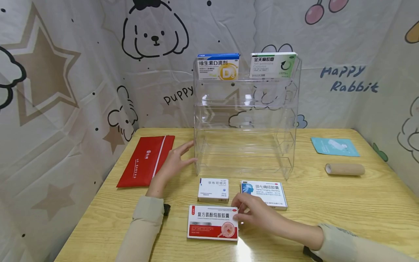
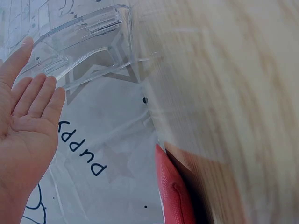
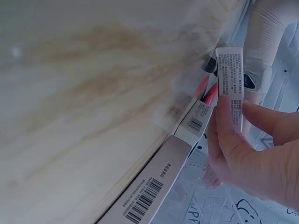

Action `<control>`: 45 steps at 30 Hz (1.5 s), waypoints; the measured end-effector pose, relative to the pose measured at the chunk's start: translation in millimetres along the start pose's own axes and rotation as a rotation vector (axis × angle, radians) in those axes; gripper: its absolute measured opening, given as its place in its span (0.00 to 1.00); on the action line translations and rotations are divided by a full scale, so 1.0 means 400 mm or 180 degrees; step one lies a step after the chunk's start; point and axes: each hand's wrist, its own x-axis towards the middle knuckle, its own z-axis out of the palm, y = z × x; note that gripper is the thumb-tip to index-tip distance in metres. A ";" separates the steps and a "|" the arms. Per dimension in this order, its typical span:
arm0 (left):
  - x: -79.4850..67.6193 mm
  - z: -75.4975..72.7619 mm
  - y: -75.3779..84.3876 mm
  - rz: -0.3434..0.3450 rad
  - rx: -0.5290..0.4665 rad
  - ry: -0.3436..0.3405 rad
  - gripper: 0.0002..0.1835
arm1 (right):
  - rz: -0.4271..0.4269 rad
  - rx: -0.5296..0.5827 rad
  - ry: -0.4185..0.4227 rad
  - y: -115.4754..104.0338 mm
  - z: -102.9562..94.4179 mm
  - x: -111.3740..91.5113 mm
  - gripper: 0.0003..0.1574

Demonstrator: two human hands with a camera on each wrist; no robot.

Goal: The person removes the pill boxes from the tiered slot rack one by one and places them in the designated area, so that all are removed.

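My right hand point(image 1: 256, 213) pinches the right end of a red and white medicine box point(image 1: 211, 222) at the front of the table. The right wrist view shows thumb and fingers on either side of this box point(image 3: 230, 74). My left hand point(image 1: 175, 163) is at the left side of the clear tiered display rack point(image 1: 245, 171), its fingers extended and the palm bare in the left wrist view. Between rack and right hand lie a small white medicine box point(image 1: 213, 189) and a white-blue one point(image 1: 268, 194).
On the rack's top tier stand a vitamin D box point(image 1: 218, 67) and a green-white box point(image 1: 273, 65); the lower tiers hold no boxes. A red zip pouch point(image 1: 145, 160) lies left. At the right are a teal packet point(image 1: 335, 146) and a cardboard tube point(image 1: 345, 169).
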 end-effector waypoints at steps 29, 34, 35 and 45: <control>0.001 0.000 -0.005 0.0028 -0.0041 -0.0004 0.37 | 0.0188 -0.0099 -0.0284 0.007 0.014 0.013 0.09; 0.002 0.001 -0.008 0.0044 -0.0038 -0.0006 0.36 | 0.0195 -0.0135 -0.0282 0.008 0.014 0.013 0.09; 0.002 0.001 -0.008 0.0041 -0.0037 -0.0007 0.36 | 0.0201 -0.0139 -0.0282 0.008 0.014 0.013 0.09; 0.000 -0.001 -0.003 0.0036 -0.0032 -0.0010 0.36 | 0.0267 -0.0088 -0.0233 0.008 0.012 0.010 0.10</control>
